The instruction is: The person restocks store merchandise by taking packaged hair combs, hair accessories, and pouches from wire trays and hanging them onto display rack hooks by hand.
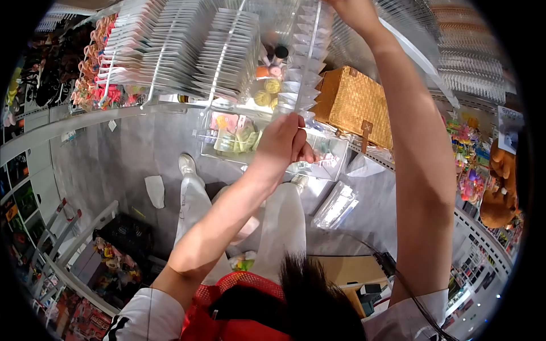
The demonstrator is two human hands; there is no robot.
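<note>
My left hand (286,141) is closed at the front end of a white display hook (311,48), with its fingers curled around the tip. Along that hook hangs a row of small clear packets (296,71), just beyond the hand. High at the top edge, my right hand (355,12) reaches toward the back of the same row. Its fingers are largely cut off by the frame, so what they touch is hidden. Below the left hand sits a clear bin (335,162) with small packaged goods.
Several hooks to the left carry dense rows of white-carded packs (176,51). A woven golden box (361,105) stands on the right. On the grey floor lie a stack of clear packages (336,206) and a white paper piece (154,191). A black basket (128,233) is at lower left.
</note>
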